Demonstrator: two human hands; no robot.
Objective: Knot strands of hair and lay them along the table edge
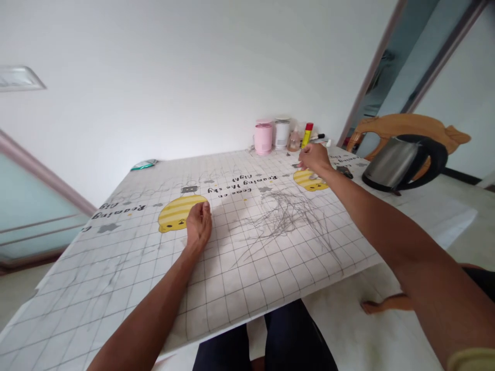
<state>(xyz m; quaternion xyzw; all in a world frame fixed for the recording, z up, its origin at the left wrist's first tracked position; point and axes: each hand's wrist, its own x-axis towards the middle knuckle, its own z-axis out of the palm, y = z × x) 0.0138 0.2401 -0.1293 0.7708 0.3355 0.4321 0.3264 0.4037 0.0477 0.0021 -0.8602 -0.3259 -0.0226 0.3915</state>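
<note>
A loose tangle of thin dark strands (288,214) lies on the white grid-patterned table cover (263,278). Left of it, my left hand (200,221) rests by a printed yellow striped figure, its fingers curled together; whatever they hold, if anything, is too small to make out. My right hand (314,158) is at the far right part of the table, above a second yellow print, with fingers pinched. What lies between those fingertips cannot be made out.
At the back stand a pink container (263,137), a white container (282,134), a small bottle (294,140) and a yellow tube with a red cap (307,135). A metal kettle (392,162) is at the right, near a wooden chair (417,125). A green packet (144,165) lies back left.
</note>
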